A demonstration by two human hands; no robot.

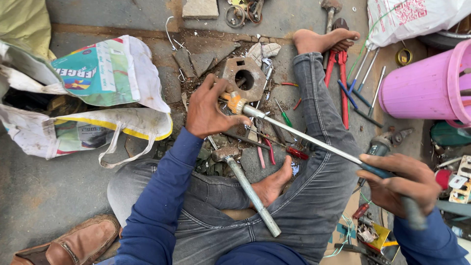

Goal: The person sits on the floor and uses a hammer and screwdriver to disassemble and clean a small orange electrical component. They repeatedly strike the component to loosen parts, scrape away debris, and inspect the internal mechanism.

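- Head view: our left hand [208, 109] pinches a small brass-coloured piece [234, 102] against the rusty metal block [245, 77] on the floor.
- Our right hand [400, 184] has its fingers wrapped tight round the blue handle of a long steel rod [304, 139].
- That rod's long axis runs from lower right up to the upper left, its tip touching the brass piece, so the left hand is the nearer one.
- The piece looks worn, ribbed and dull gold.
- A hammer [248, 189] lies across our lap.

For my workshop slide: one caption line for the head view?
Seated on the ground, left hand steadies a copper-wound part while right hand grips a long metal rod.
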